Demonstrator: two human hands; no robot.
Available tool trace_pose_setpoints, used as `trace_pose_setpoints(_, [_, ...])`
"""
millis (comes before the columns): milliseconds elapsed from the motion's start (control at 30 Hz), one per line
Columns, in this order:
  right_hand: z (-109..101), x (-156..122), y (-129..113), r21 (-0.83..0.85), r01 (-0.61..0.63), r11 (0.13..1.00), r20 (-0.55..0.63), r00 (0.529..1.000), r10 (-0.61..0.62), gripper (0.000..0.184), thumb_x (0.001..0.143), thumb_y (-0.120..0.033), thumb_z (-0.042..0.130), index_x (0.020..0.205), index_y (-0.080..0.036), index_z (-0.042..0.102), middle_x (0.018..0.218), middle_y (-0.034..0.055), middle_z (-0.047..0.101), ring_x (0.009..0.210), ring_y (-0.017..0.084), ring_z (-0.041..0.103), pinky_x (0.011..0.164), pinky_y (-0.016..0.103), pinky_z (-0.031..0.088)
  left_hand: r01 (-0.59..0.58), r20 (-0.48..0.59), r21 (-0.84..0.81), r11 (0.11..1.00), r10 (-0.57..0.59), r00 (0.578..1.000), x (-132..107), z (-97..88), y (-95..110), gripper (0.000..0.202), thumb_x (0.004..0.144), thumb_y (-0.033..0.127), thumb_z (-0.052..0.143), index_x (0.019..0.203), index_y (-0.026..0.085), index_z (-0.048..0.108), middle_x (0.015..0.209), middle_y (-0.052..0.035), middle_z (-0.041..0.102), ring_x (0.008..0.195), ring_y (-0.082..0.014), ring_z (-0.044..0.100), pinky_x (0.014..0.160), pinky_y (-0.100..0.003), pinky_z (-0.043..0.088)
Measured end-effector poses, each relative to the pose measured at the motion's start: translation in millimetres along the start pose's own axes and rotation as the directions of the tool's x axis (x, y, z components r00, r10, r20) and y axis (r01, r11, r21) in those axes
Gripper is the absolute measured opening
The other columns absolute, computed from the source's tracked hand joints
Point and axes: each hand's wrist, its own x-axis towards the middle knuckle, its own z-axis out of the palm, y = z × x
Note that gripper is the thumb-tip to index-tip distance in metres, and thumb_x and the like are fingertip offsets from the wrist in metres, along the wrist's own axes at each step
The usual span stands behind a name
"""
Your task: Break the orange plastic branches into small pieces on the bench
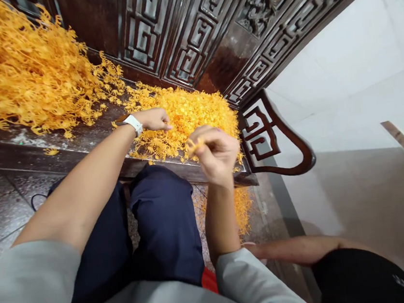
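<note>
My right hand (218, 152), a little blurred, is raised in front of the smaller pile. Its thumb and fingers pinch a small orange plastic piece (195, 146) with thin curved parts. My left hand (155, 119), with a white watch on its wrist, is closed at the left side of that pile, knuckles up. Whatever its fingers hold, if anything, is hidden. The pile of small orange plastic pieces (197, 106) spreads over the seat of a dark carved wooden bench (189, 169).
A larger heap of orange plastic pieces (29, 78) with thin stems lies on the bench at left. More orange pieces (243, 210) are on the floor below. The bench's curved armrest (298, 160) stands at right. Another person's arm (290, 252) reaches in at lower right.
</note>
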Motion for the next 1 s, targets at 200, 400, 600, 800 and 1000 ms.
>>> trace_pose_setpoints(200, [-24,26,17,0.475,-0.094,0.875,-0.070,0.987,0.144,0.052,0.077,-0.079,0.079,0.071,-0.028,0.065,0.055,-0.0034,0.048,0.048,0.012,0.035,0.045,0.029,0.037,-0.018,-0.036,-0.178,0.984,0.012,0.999,-1,1.8,13,0.030,0.055,0.013,0.097,0.080,0.021,0.083,0.067,-0.0034,0.069,0.054,-0.0160,0.057,0.052,-0.026,0.036])
trace_pose_setpoints(400, [-19,23,60,0.477,-0.427,0.769,-0.301,0.742,0.599,0.049,0.084,-0.063,0.074,0.110,-0.022,0.070,0.091,0.0041,0.067,0.064,0.012,0.045,0.056,0.026,0.040,-0.046,-0.137,-0.394,0.918,-0.009,0.991,-10,-0.4,35,0.039,0.056,0.001,0.098,0.087,0.017,0.080,0.068,-0.0010,0.062,0.054,-0.0144,0.057,0.052,-0.026,0.037])
trace_pose_setpoints(600, [-1,18,69,0.011,-0.472,0.881,-0.323,0.832,0.450,0.048,0.083,-0.064,0.080,0.103,-0.023,0.068,0.099,0.0051,0.071,0.085,0.015,0.063,0.077,0.029,0.052,0.004,-0.011,-0.489,0.872,-0.011,1.000,-29,-6.5,51,0.020,0.085,0.012,0.089,0.072,0.013,0.073,0.059,-0.0013,0.055,0.047,-0.0103,0.052,0.049,-0.024,0.032])
trace_pose_setpoints(800, [19,10,63,0.214,-0.420,0.882,-0.268,0.843,0.467,0.054,0.086,-0.076,0.072,0.083,-0.025,0.054,0.061,-0.0086,0.036,0.054,0.009,0.034,0.057,0.026,0.039,-0.107,-0.201,-0.437,0.893,0.019,0.979,-26,-12.6,49,0.027,0.090,0.009,0.084,0.068,0.013,0.068,0.056,-0.0007,0.053,0.045,-0.0070,0.047,0.047,-0.022,0.030])
trace_pose_setpoints(1000, [44,0,46,0.255,-0.435,0.863,-0.244,0.835,0.493,0.057,0.090,-0.078,0.069,0.081,-0.024,0.050,0.064,-0.0084,0.028,0.052,0.008,0.023,0.050,0.025,0.023,-0.147,-0.276,-0.529,0.836,-0.006,0.961,-21,-1.8,53,0.027,0.082,0.007,0.090,0.071,0.014,0.067,0.054,0.0014,0.050,0.044,-0.0071,0.044,0.044,-0.021,0.027])
